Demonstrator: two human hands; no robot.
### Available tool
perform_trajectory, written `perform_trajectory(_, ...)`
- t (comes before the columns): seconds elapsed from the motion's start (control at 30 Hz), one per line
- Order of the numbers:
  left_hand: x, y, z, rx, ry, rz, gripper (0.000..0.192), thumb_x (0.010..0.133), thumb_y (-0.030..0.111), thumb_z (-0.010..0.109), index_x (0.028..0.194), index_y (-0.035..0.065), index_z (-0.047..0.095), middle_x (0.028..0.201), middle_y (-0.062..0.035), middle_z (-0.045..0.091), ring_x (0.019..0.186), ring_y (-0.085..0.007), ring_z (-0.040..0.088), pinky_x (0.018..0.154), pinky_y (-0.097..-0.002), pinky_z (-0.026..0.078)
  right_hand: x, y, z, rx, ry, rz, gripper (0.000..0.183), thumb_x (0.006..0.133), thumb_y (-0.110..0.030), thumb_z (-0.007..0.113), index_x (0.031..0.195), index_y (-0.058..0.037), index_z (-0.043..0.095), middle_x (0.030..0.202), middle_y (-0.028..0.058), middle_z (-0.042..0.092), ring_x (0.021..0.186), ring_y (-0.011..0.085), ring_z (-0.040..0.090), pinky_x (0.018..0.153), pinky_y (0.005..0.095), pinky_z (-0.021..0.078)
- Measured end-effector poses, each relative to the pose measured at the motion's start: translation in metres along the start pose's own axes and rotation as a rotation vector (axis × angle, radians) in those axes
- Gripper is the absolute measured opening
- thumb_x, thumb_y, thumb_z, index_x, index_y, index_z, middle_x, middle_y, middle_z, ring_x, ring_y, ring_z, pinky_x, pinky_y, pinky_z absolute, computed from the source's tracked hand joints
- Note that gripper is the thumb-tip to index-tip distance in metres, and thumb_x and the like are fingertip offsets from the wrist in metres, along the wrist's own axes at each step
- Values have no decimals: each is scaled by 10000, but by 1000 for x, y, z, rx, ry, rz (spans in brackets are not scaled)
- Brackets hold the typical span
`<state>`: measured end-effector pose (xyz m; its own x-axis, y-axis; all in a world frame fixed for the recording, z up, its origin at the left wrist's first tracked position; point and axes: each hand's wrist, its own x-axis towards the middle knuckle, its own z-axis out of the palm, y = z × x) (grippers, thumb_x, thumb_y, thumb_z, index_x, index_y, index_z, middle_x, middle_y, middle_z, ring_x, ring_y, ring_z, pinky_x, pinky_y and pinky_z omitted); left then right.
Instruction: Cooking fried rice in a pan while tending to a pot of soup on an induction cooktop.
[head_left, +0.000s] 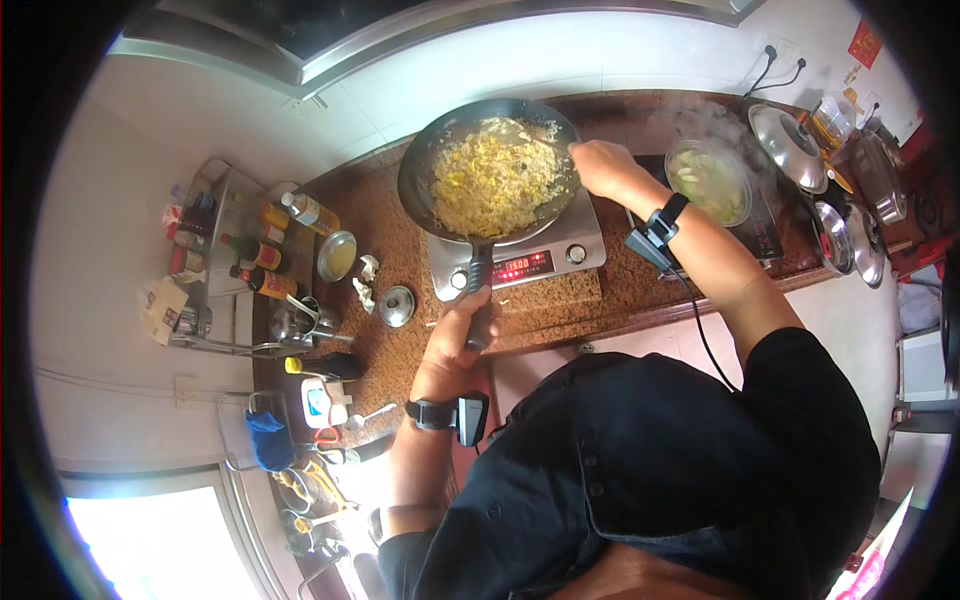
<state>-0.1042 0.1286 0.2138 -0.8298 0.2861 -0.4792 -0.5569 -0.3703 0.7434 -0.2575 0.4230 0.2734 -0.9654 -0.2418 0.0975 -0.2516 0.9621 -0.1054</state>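
Observation:
My left hand (456, 330) is closed around the black handle (480, 289) of a dark wok (417, 184). The wok rests tilted on a silver induction cooker (592, 240) with a lit red display. Rice mixed with yellow egg pieces (495, 184) fills its middle. At the wok's right rim, my right hand (604, 171) grips a utensil, whose thin end reaches into the rice; its exact kind is hard to tell. Further right, a steaming pot (748, 196) of pale green pieces in liquid stands on a black cooktop (761, 232).
Left of the cooker lie a small metal lid (396, 306), crumpled white eggshells or paper (364, 292) and a bowl of yellowish contents (337, 256). A metal rack (232, 217) holds bottles. Metal lids (787, 146) stand at the right, below plugged cords (765, 67).

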Motion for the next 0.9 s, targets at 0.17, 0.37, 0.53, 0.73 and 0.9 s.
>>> perform_trajectory(0.17,1,-1,0,-6,-7,7,208,928,227,618,990,46,536,728,-74,583,528,-166,561,467,-275,461,12,-4,-1,77,182,-32,179,881,-54,511,881,7,679,872,207,682,808,327,695,659,422,562)
perform_trajectory(0.37,2,-3,-10,-20,-55,12,210,931,252,607,954,52,548,733,-71,582,549,-164,563,461,-279,464,-15,-46,6,-128,-168,-246,309,968,-63,449,1228,-51,614,857,138,615,711,225,645,641,374,566)
perform_trajectory(0.53,1,-2,-2,-3,3,-1,205,936,252,604,929,54,552,728,-65,593,520,-162,563,447,-279,468,-79,1,-56,-96,18,-233,140,869,-40,542,849,3,674,800,171,642,745,286,674,624,420,545)
perform_trajectory(0.73,2,-2,-11,12,-48,-2,259,953,299,574,922,44,548,733,-59,599,531,-153,559,445,-277,472,-97,-2,-63,121,-201,-124,232,853,-68,561,1048,-50,685,908,167,661,887,324,664,741,418,521)
perform_trajectory(0.9,15,-5,-19,-33,-124,-33,266,932,290,602,1087,87,526,782,-70,604,542,-172,564,436,-297,482,-50,16,-1,128,95,-4,164,830,-35,538,820,55,674,792,218,669,769,350,694,670,432,568)
